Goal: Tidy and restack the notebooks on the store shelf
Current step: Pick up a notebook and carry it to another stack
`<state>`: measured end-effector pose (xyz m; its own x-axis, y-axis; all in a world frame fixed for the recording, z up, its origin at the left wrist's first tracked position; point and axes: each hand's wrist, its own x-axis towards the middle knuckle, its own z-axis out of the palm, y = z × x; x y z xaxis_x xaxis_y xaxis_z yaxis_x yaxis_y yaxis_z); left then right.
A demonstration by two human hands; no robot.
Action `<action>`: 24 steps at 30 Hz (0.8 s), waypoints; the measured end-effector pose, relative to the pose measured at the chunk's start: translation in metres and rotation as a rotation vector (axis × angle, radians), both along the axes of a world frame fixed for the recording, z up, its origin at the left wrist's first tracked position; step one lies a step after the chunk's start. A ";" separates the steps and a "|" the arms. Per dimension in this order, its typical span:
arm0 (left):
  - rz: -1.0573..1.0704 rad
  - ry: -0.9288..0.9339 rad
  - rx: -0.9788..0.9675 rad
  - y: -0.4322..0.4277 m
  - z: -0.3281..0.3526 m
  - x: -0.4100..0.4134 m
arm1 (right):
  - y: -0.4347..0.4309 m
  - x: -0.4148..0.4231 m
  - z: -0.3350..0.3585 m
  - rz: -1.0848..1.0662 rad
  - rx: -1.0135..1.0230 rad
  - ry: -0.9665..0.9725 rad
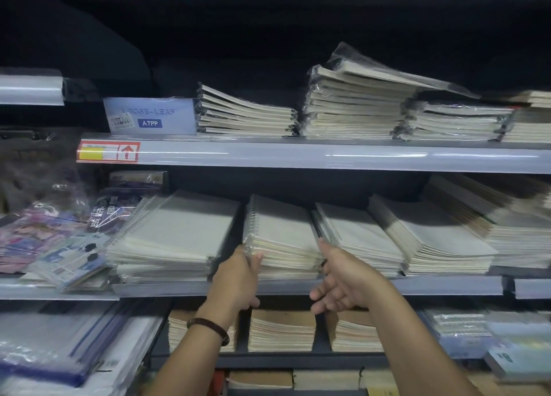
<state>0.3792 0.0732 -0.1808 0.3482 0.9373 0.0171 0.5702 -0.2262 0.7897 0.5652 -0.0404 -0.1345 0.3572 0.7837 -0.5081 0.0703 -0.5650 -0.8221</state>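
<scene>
A stack of plastic-wrapped spiral notebooks (280,234) with pale covers lies in the middle of the second shelf (432,285). My left hand (238,276) grips the stack's front left corner, thumb on top. My right hand (343,279) is at the stack's front right corner with the index finger against its side and the other fingers spread loosely below the shelf edge. More notebook stacks lie to the left (176,234) and right (357,237), leaning and fanned.
The upper shelf (328,157) carries several wrapped stacks, the tallest (357,106) with a tilted top pack. Colourful packs (44,237) lie at far left. Brown-covered pads (281,330) fill the shelf below my hands. A price rail runs along each shelf front.
</scene>
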 end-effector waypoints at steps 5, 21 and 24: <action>-0.061 0.044 -0.170 0.002 0.011 0.003 | 0.008 0.003 0.006 0.070 0.010 -0.036; -0.074 0.108 0.035 0.006 -0.002 -0.009 | 0.004 -0.003 -0.026 -0.016 0.119 -0.496; -0.013 0.201 0.160 0.009 -0.007 -0.007 | 0.006 -0.010 -0.043 -0.087 0.191 -0.614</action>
